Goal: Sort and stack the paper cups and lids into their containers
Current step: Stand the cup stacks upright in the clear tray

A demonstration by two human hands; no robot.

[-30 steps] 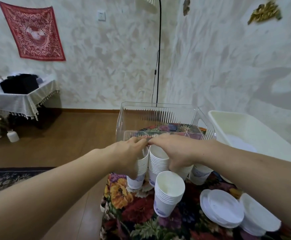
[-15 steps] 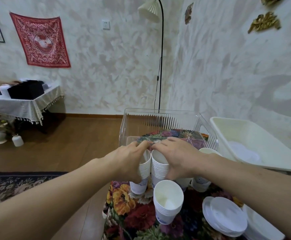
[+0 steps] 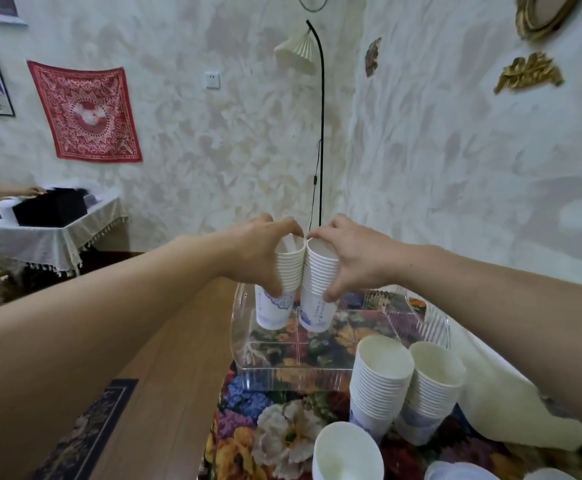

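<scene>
Two stacks of paper cups hang side by side, touching, above the clear container [image 3: 338, 370]. My left hand [image 3: 265, 251] curls around the left stack [image 3: 281, 289] from its outer side; my right hand [image 3: 355, 252] grips the right stack [image 3: 317, 292] likewise. More cup stacks [image 3: 379, 379] stand on the floral tablecloth [image 3: 265, 431] nearer me.

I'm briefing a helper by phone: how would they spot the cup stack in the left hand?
Find the clear plastic bin at the far end of the floral tablecloth. Two cup stacks hang side by side above it; the left hand's cup stack is the one nearer the wooden floor. Unlike the three stacks on the table, it is lifted, gripped from above.
</scene>
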